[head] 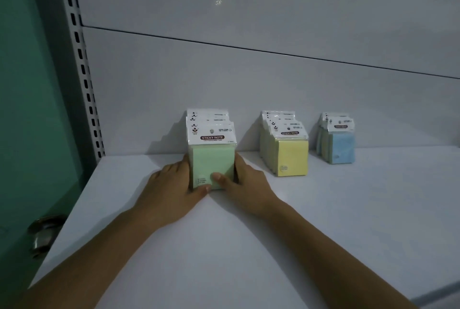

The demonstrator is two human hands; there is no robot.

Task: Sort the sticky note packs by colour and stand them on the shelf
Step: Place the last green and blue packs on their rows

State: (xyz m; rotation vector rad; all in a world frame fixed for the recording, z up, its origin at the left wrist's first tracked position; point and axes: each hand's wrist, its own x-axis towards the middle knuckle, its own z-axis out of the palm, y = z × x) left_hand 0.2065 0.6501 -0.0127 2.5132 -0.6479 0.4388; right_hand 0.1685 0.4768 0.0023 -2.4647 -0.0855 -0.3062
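The fingers point(183, 162) of the left hand point(171, 184) lie pressed together along the left flank of the green packs point(211, 159). Those of the right hand point(245, 182) do likewise on the right flank, and both thumbs hook round onto the front face, so the row is clamped between the hands. The packs are probably light and blocky, firm through the paper but slippery in their clear wrap. The flanks low down look like the surest hold, since the thin white header cards would likely bend. The green row stands upright on the white shelf point(224, 246), left of the yellow packs point(292, 157), with the blue packs point(341, 147) furthest right. Each front header reads STICKY NOTE.
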